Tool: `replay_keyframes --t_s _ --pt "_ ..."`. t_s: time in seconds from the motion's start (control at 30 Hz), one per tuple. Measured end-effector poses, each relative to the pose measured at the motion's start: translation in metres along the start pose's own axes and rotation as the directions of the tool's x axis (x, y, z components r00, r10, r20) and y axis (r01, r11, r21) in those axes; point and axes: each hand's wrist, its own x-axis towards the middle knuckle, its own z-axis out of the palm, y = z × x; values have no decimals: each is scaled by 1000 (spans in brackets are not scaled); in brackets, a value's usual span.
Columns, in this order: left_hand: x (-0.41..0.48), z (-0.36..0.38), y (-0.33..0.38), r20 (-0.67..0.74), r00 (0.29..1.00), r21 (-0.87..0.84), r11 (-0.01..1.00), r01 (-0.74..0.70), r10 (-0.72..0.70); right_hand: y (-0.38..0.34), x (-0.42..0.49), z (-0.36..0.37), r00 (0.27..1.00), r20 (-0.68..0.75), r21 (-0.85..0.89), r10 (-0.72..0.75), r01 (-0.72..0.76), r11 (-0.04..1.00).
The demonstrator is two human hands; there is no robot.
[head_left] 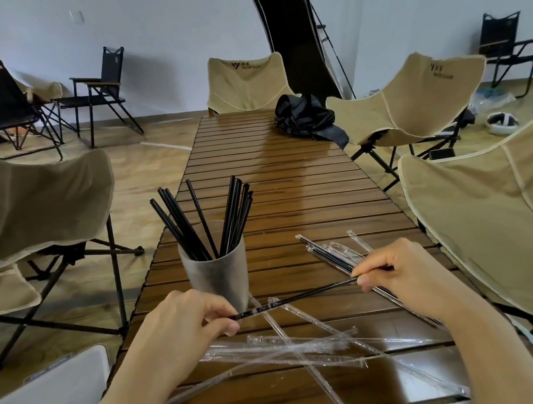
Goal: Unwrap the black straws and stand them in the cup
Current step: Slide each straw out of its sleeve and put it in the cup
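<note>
Nearest, empty clear wrappers (293, 349) lie crossed on the slatted table (289, 182). Just beyond, the left hand (186, 325) pinches the wrapped end of a black straw (316, 293), and the right hand (404, 272) pinches its bare end. Wrapped straws (332, 254) lie beside the right hand. The cup (217, 275) holds standing unwrapped straws (207, 219). A black bag (305, 119) sits at the far end.

Glossy slatted wood table (291, 198)

You're indoors, in a room set up like a camping lounge or showroom. Slatted wooden camp table (289, 179), beige canvas butterfly chairs (244, 83) around it, black folding camp chairs (100, 88) by the plain white wall (170, 29). Wood-look floor (153, 162), dark tent-like fabric panel (291, 31) at the back.
</note>
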Motion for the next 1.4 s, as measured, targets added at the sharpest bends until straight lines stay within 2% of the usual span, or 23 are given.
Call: replay_keyframes --t_s 0.13,0.4,0.6,0.73,1.03,1.23,1.3,1.4 --pt "3 7 3 -6 1000 65 998 -13 13 -3 2 3 1000 23 -34 -13 14 999" --pt "4 11 8 5 998 84 995 -59 59 -7 3 6 996 81 -113 22 -12 994" --pt "1 2 3 24 1000 -66 998 -19 21 -4 0 7 993 110 -67 33 -26 997" --pt "-4 -3 -2 -2 1000 -73 997 -16 16 0 -1 5 992 125 -53 25 -18 998" --pt "-9 -10 -7 -72 995 -12 998 69 -69 14 0 5 996 65 -136 64 -55 989" --pt "-19 -21 -15 -172 975 -5 990 140 -139 21 -3 -2 985 19 -248 172 -162 955" --pt "-21 -24 -14 -189 971 -2 989 147 -145 16 -4 0 979 62 -216 192 -174 961" --pt "-20 -26 -8 -183 976 -1 993 119 -117 2 0 8 985 135 -123 103 -87 989"
